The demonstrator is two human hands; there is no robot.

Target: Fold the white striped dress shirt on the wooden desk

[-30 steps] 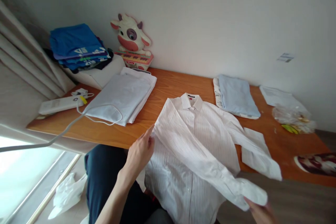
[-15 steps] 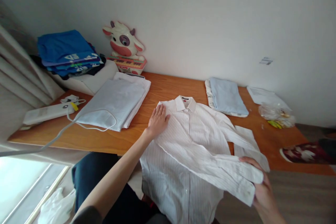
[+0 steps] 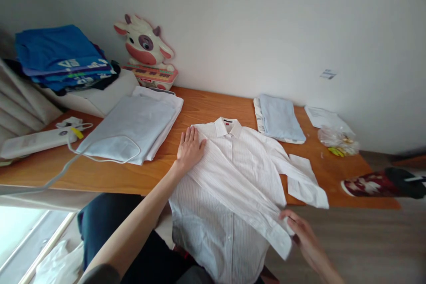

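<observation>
A white pinstriped button-up shirt (image 3: 229,177) lies front up on the wooden table, its lower part hanging over the front edge. One sleeve is laid diagonally across its front, and the other sleeve stretches out to the right. My left hand (image 3: 191,148) rests flat on the shoulder at the left, fingers together and stretched out. At the cuff of the diagonal sleeve, my right hand (image 3: 299,228) pinches the fabric between thumb and fingers, just beyond the table's front edge.
Folded pale blue cloth (image 3: 129,120) with a cable over it lies left, beside a white power strip (image 3: 36,142). Behind are a blue clothes stack (image 3: 63,57) and a cow toy keyboard (image 3: 146,53). Right: folded clothes (image 3: 281,117), a plastic bag (image 3: 337,140), a dark red cup (image 3: 369,184).
My right hand has moved left and slightly down with the cuff, so the sleeve lies straighter across the shirt. My left hand stays on the shoulder. The view has shifted slightly right.
</observation>
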